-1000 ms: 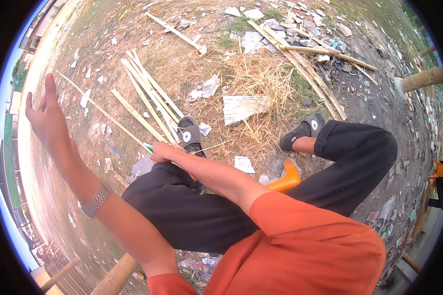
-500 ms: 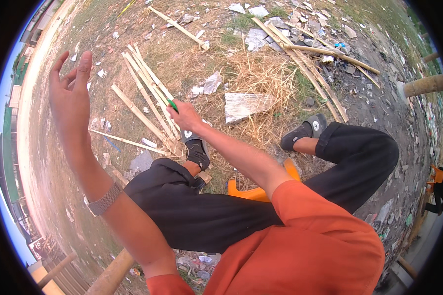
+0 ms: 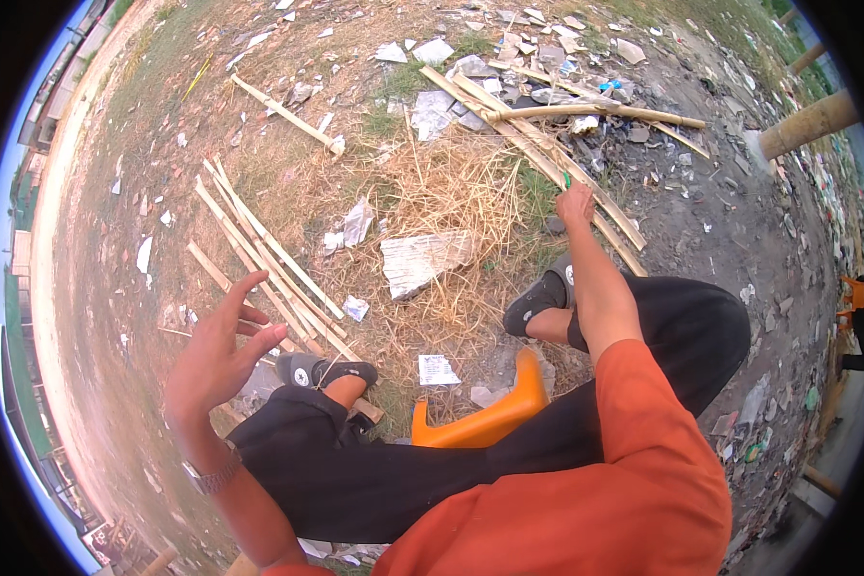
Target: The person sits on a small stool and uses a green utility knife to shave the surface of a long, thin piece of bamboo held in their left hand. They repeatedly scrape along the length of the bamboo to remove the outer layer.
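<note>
My right hand (image 3: 575,204) is closed round a small green object (image 3: 566,180). Only its tip shows above the fingers, so its kind is unclear. Just beyond that hand lie long split bamboo strips (image 3: 518,144) on the ground; whether the hand touches them I cannot tell. My left hand (image 3: 219,350) hangs in the air with nothing in it, its fingers spread and curved. Below and beyond it, several more bamboo strips (image 3: 283,261) lie side by side near my left shoe (image 3: 317,372).
Between my feet stand the legs of an orange plastic stool (image 3: 490,422). Ahead are a pale, rough slab (image 3: 422,264) and loose straw (image 3: 461,192). A single bamboo stick (image 3: 288,112) lies far left. Broken tiles (image 3: 432,110) and a thick bamboo post (image 3: 811,125) are at right.
My right hand has swung from the left bamboo strips across to the right ones, still closed on the green object. My left hand has come down, fingers still spread. The view has shifted.
</note>
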`<state>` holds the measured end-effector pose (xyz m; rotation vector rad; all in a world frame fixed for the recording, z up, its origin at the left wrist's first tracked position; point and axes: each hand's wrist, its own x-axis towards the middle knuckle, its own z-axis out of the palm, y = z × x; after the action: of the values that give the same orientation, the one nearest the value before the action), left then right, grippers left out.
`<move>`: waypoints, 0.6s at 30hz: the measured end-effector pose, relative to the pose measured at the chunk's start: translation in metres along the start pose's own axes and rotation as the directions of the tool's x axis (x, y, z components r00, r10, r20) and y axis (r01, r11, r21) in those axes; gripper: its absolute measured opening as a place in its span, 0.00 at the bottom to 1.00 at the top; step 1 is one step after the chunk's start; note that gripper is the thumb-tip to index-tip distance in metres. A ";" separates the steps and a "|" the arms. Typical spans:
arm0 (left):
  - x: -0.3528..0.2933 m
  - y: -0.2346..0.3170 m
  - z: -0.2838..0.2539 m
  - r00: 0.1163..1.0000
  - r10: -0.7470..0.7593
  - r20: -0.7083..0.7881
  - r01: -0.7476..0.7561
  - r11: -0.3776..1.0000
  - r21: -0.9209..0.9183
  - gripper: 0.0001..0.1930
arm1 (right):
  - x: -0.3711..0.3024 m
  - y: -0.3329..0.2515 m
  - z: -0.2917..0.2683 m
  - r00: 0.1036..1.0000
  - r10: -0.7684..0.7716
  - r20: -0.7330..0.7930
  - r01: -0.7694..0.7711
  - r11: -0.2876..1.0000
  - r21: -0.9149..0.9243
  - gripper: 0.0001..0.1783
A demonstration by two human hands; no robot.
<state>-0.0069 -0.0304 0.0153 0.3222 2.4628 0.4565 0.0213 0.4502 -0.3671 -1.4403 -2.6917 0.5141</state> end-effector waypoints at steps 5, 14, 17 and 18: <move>0.020 0.013 0.008 1.000 -0.022 0.021 0.020 0.995 0.096 0.31 | 0.011 0.060 0.022 0.990 -0.137 -0.032 0.131 0.982 -0.138 0.15; 0.036 0.024 0.013 0.997 0.009 0.075 -0.016 0.996 0.092 0.32 | 0.018 0.062 0.015 0.982 -0.142 0.124 0.171 0.948 -0.270 0.14; 0.029 0.023 0.009 0.999 0.027 0.046 -0.031 0.996 0.079 0.31 | 0.014 0.042 -0.017 0.946 -0.315 0.068 0.321 0.900 -0.295 0.13; 0.028 0.022 0.007 0.999 0.034 0.043 -0.037 0.996 0.086 0.31 | 0.017 0.035 -0.035 0.932 -0.351 0.091 0.361 0.878 -0.315 0.12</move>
<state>-0.0220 0.0009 0.0040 0.4079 2.4443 0.3543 0.0462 0.4916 -0.3474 -0.9410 -3.0757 0.0646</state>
